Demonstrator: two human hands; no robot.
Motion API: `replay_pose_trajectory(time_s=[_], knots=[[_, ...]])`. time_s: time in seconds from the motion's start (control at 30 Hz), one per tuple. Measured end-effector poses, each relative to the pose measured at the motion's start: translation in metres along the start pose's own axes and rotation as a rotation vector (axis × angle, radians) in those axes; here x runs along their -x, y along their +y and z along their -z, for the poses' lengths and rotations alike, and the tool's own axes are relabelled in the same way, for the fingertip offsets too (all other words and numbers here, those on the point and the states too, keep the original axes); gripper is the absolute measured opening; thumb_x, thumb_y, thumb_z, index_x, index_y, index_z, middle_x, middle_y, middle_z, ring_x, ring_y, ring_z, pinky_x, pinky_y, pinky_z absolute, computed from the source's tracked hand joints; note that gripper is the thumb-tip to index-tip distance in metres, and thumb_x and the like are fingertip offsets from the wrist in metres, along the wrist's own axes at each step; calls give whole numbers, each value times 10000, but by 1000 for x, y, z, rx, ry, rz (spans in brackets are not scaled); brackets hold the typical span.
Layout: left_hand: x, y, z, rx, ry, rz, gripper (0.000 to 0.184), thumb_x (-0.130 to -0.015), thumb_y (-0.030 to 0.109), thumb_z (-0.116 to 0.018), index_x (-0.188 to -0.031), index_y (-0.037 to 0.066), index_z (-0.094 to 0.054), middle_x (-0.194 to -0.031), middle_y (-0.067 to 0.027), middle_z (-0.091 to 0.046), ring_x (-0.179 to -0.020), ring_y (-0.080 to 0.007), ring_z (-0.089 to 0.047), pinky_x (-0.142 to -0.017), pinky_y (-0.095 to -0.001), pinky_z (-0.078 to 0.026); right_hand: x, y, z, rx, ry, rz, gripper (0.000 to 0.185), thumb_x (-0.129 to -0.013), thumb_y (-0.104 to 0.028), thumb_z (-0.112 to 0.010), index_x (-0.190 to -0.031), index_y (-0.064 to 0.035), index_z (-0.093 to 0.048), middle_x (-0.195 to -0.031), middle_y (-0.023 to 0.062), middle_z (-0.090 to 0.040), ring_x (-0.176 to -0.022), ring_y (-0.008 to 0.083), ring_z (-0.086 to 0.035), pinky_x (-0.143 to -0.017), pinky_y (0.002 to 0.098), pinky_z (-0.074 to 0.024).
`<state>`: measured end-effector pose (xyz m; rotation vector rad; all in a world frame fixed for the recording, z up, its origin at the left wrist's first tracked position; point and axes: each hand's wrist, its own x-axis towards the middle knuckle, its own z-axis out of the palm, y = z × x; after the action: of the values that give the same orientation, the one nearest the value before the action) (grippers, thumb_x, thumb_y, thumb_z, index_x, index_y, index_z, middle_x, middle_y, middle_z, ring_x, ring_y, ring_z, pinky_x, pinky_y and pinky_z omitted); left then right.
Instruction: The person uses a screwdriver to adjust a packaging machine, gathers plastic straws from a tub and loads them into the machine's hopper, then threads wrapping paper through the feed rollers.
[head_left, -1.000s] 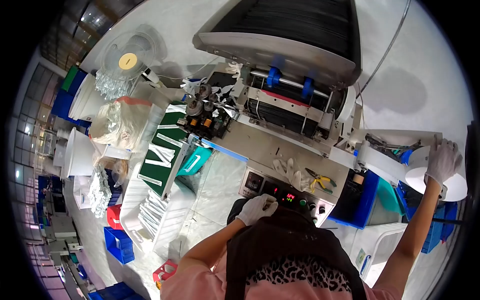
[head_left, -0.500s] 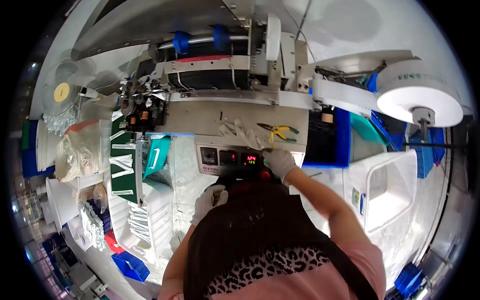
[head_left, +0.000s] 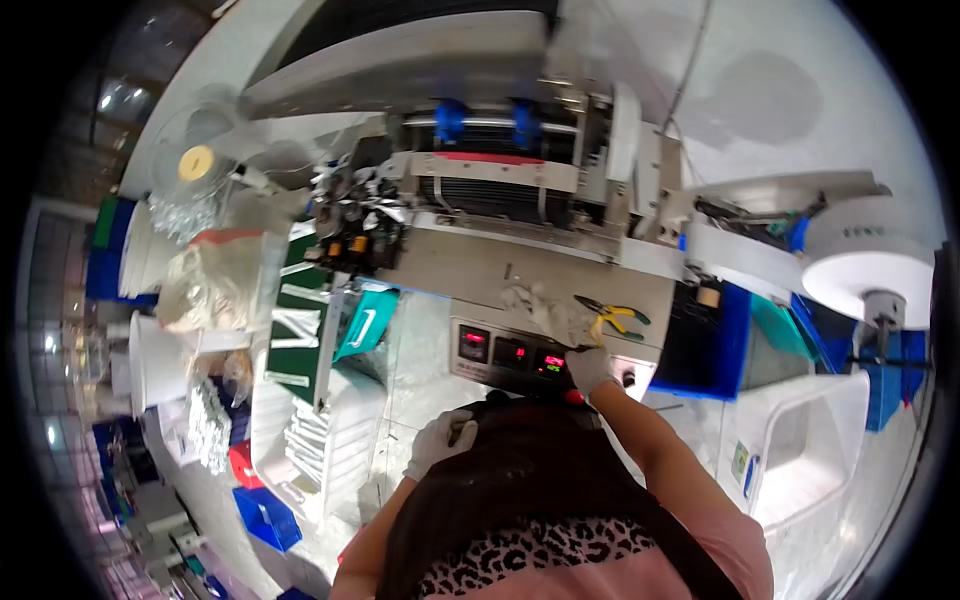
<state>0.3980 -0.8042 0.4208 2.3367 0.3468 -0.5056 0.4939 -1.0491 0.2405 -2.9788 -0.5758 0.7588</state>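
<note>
My right hand [head_left: 592,370], in a white glove, rests at the right part of the control panel [head_left: 485,370], beside its lit digits. Its fingertips are hard to make out. Just above it on the metal machine bed [head_left: 450,262] lie yellow-handled pliers [head_left: 612,318] and a crumpled white glove [head_left: 540,308]. My left hand [head_left: 438,445], also gloved, is held against the dark apron [head_left: 500,470], below and left of the panel. Its fingers are curled in, and whatever they may hold is hidden.
Rollers with blue rings [head_left: 450,122] sit at the back of the machine. A green conveyor belt [head_left: 296,318] carries white strips at left, beside a white bin [head_left: 345,425] of strips. At right are a blue bin [head_left: 742,340], a white tub [head_left: 860,400] and a white reel [head_left: 868,265].
The camera has turned, so the scene sits further right and lower. The panel's left display, dark before, now glows red. Both hands stay close to the same places.
</note>
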Motion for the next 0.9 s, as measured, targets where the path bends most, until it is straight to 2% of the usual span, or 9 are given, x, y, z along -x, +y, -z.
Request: replay_pose_trajectory(time_s=[0.13, 0.27, 0.3, 0.43, 0.5, 0.6, 0.7, 0.73, 0.9], knots=[[-5, 6, 8, -22, -22, -60, 309, -808, 290, -602, -983, 35, -598, -817, -129, -643, -732, -232, -629, -658, -313, -492, -14, -2, -42, -219, 85, -141, 134, -774, -173, -517, -811, -81, -606, -749, 142, -636, -738, 310, -639, -680, 429, -473], [-31, 36, 22, 65, -179, -294, 236, -851, 193, -560, -1007, 17, -583, -850, -100, -647, -780, -159, -627, -695, -258, -493, 10, 3, 19, -154, -27, -56, 170, -793, -160, -507, -893, -85, -623, -802, 133, -648, -787, 318, -637, -712, 435, -478], [-33, 61, 32, 322, -248, -355, 267, -872, 197, -545, -1072, 21, -553, -914, -97, -640, -806, -135, -610, -712, -241, -483, 16, 1, 30, -124, -83, -42, 195, -793, -160, -510, -944, -87, -610, -812, 125, -648, -822, 314, -632, -708, 442, -478], [16, 205, 100, 1001, -789, -231, 358, -934, 144, -434, -1250, -18, -392, -1087, -129, -577, -985, -172, -554, -870, -304, -435, 45, -28, 0, -263, 326, -60, 388, -769, -224, -591, -1134, -125, -507, -952, 153, -614, -901, 317, -598, -710, 440, -479], [51, 250, 111, 1231, -952, -187, 300, -912, 134, -463, -1178, -3, -454, -971, -123, -594, -831, -210, -608, -748, -325, -492, 80, -32, 1, -393, 598, -37, 468, -761, -231, -615, -1197, -145, -467, -987, 165, -597, -885, 326, -593, -720, 434, -478], [77, 266, 111, 870, -417, -761, 244, -866, 205, -518, -953, -12, -584, -833, -163, -577, -705, -258, -560, -603, -325, -462, 104, -51, 30, -629, 252, -292, 473, -758, -273, -635, -1179, -142, -463, -1120, 150, -544, -927, 343, -572, -714, 445, -481], [91, 286, 73, 677, 295, -934, 146, -795, 149, -591, -838, 10, -591, -718, -91, -533, -577, -185, -511, -479, -258, -409, 96, -47, 29, -608, 262, -330, 478, -759, -262, -631, -1184, -141, -449, -1173, 158, -521, -928, 356, -574, -694, 456, -488], [94, 286, 67, 588, 384, -966, 142, -789, 148, -595, -831, 12, -590, -714, -87, -534, -572, -182, -510, -477, -256, -409, 95, -48, 33, -607, 246, -328, 474, -763, -262, -628, -1182, -141, -442, -1119, 155, -547, -912, 357, -578, -681, 458, -488], [86, 274, 112, 201, 133, -1097, 129, -760, 142, -615, -799, 22, -586, -691, -68, -540, -546, -167, -506, -468, -248, -408, 92, -54, 27, -571, 204, -293, 453, -778, -261, -613, -1175, -144, -428, -1038, 165, -569, -871, 355, -584, -651, 465, -486]])
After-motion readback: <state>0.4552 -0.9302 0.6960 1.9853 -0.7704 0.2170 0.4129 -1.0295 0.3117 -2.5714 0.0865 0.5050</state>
